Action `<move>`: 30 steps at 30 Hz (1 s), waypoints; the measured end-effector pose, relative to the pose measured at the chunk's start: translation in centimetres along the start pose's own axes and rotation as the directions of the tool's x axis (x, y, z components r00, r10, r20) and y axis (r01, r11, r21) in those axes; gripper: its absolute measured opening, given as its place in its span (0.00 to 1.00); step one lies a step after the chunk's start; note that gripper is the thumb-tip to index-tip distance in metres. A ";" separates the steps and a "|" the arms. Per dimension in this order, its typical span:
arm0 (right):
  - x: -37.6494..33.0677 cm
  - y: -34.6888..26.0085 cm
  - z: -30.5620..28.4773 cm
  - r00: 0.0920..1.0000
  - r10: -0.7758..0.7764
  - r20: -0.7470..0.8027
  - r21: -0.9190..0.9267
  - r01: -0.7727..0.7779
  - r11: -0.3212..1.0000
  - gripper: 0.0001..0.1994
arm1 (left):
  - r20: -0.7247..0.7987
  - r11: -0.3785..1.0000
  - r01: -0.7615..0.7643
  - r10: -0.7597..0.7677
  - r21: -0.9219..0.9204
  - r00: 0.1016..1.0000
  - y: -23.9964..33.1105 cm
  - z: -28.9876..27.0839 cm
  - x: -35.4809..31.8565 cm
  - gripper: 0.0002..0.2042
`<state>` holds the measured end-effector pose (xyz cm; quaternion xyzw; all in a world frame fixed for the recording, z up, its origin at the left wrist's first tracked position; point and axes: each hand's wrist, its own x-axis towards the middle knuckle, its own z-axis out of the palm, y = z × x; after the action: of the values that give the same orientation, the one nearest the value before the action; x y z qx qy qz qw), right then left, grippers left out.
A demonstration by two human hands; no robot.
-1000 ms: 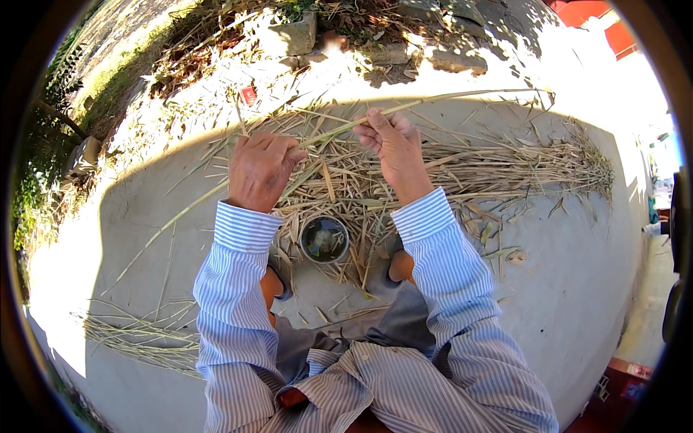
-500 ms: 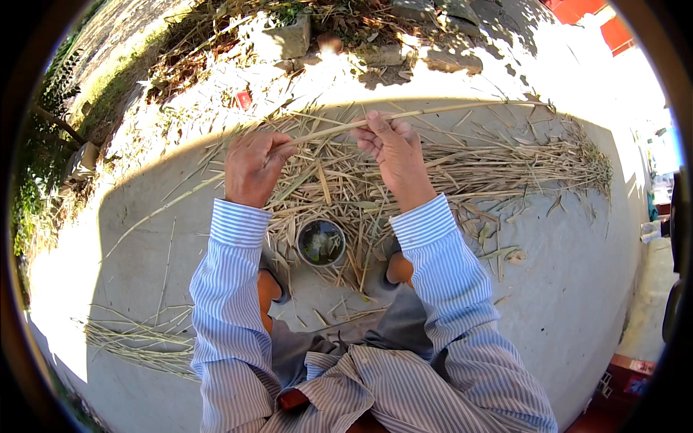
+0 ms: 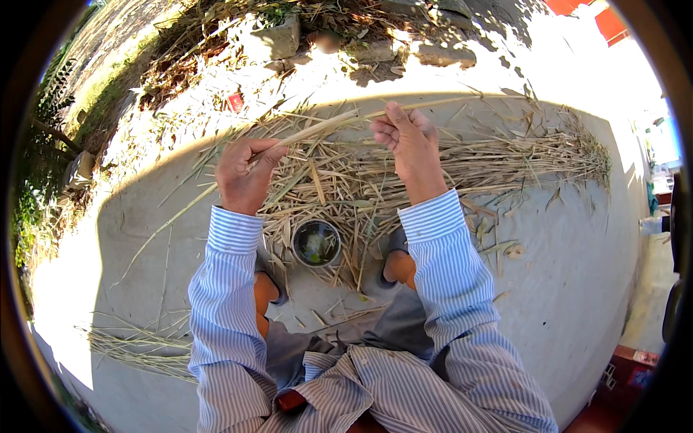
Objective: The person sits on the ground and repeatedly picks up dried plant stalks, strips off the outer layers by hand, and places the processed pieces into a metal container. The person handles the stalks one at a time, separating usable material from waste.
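Observation:
My left hand (image 3: 244, 177) is closed around a long dry reed-like stalk (image 3: 317, 128). One end of it points up toward my right hand, and its thin tail bends down to the lower left. In my right hand (image 3: 413, 148), thumb and fingers pinch a second thin length of stalk (image 3: 469, 99) that runs off to the right. The facing ends of the two pieces lie close together, with a slight gap between them. Below both hands spreads a heap of dry stalks (image 3: 498, 162) and loose husks.
A round bowl of dark liquid (image 3: 295, 249) stands between my feet, beside the heap. Thin greenish stalks (image 3: 137, 346) lie on the concrete at lower left. Stone blocks (image 3: 274, 40) and dry litter border the far side. A small red packet (image 3: 235, 102) lies in the sun.
The stalk stretched unbroken between my hands before; now it shows as two pieces. My hands have moved a little farther apart, the right one to the right.

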<state>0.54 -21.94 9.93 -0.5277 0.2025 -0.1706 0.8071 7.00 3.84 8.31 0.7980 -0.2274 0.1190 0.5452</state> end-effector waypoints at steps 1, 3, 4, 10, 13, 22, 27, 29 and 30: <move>0.0 0.0 0.0 1.000 0.016 -0.003 0.003 -0.016 1.000 0.16 | -0.020 0.996 0.048 -0.049 -0.069 0.999 0.2 0.1 0.1 0.08; -0.1 0.1 0.3 0.999 0.050 0.001 0.009 -0.050 0.999 0.17 | -0.056 0.969 0.139 -0.154 -0.204 0.986 0.8 -0.1 0.2 0.08; -0.1 0.2 0.3 1.000 0.030 0.001 0.001 -0.030 1.000 0.17 | -0.003 0.969 0.164 -0.168 -0.183 0.986 0.8 -0.3 0.3 0.08; -0.2 0.2 0.6 0.998 -0.044 0.035 -0.079 0.047 0.996 0.17 | 0.108 0.957 0.227 -0.210 -0.183 0.972 -0.6 -1.1 0.2 0.07; 0.0 0.5 0.5 0.999 -0.035 0.012 -0.084 0.036 0.996 0.18 | -0.037 0.989 -0.135 0.137 0.051 0.990 -0.2 -0.6 0.1 0.06; -0.3 0.2 0.5 0.996 -0.078 -0.042 -0.152 0.071 0.986 0.19 | 0.054 0.821 -0.448 0.460 0.354 0.886 -1.6 1.5 0.1 0.11; -0.3 -0.1 0.2 0.995 -0.074 -0.070 -0.172 0.061 0.983 0.21 | -0.041 0.993 -0.093 0.090 -0.078 0.995 -2.1 1.6 -0.5 0.09; -0.5 -0.5 0.5 0.998 -0.051 -0.048 -0.143 0.044 0.989 0.21 | -0.009 0.902 0.169 -0.187 -0.397 0.982 -0.9 1.1 -0.3 0.06; -0.5 -0.6 0.6 0.999 -0.041 -0.036 -0.126 0.036 0.991 0.21 | 0.001 0.904 0.185 -0.200 -0.386 0.980 -0.7 1.0 -0.4 0.06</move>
<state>0.38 -21.41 10.79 -0.5778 0.2181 -0.1832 0.7648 6.98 3.27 7.19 0.6917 -0.1560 0.0332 0.7044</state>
